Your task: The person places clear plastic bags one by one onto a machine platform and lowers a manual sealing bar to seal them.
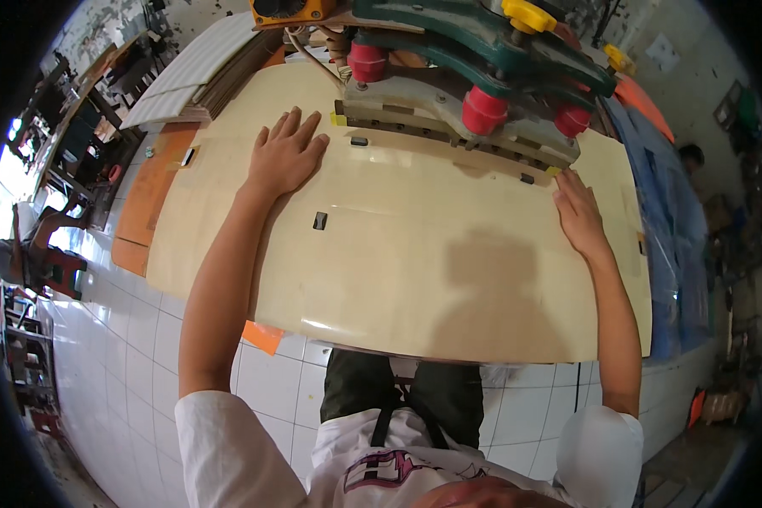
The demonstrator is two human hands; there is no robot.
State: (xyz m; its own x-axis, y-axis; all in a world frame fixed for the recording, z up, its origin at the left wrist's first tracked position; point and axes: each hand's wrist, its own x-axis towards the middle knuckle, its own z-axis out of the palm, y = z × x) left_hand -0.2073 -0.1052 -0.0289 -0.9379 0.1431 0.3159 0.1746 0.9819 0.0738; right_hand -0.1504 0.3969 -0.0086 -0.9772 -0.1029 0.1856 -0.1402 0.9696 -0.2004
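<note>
Your left hand (288, 158) lies flat on the sheet (381, 271), fingers spread; your right hand (579, 212) rests there beside the machine (457, 63), fingers slightly apart.

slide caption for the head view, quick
Left hand and right hand on a cream sheet, before a green machine.

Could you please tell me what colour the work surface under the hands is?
The work surface is pale cream-yellow, best seen in the head view.

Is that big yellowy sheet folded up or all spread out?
Spread out. The pale yellow sheet stretches wide under the left hand and the right hand, and no part shows folded over.
</note>
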